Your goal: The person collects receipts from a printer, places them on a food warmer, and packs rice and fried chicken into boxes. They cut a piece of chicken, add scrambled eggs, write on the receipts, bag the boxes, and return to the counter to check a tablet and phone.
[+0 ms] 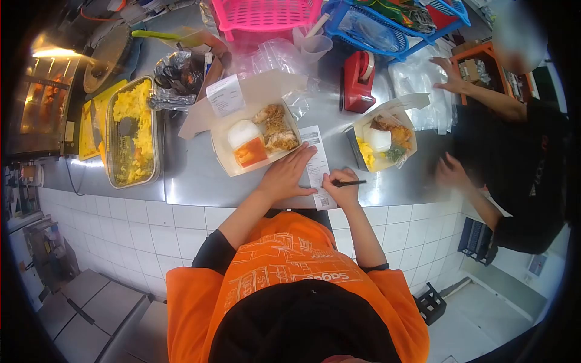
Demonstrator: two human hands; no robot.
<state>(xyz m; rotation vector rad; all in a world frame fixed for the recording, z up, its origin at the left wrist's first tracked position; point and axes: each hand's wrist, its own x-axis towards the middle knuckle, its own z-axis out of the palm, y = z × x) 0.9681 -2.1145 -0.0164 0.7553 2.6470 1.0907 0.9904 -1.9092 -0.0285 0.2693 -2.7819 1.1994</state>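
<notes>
A long paper receipt [317,172] lies on the steel counter. My left hand [289,176] rests on its left side with fingers spread flat, holding nothing. My right hand [343,190] is closed around a black pen [353,183] at the receipt's right edge; the pen points to the right. Just beyond my left hand, an open meal box [225,158] holds white rice [244,133], an orange-red portion [249,152] and browned fried pieces [277,128]. A small slip [225,97] sits on its lid. Right of the receipt stands a second open box [356,151] with rice, yellow food and greens.
At left is a metal tray [158,158] of yellow food. A red tape dispenser [358,91], pink basket [266,18] and blue basket [375,37] stand behind. Clear plastic bags [417,81] lie at right, near a co-worker in black [520,175] with both hands over the counter.
</notes>
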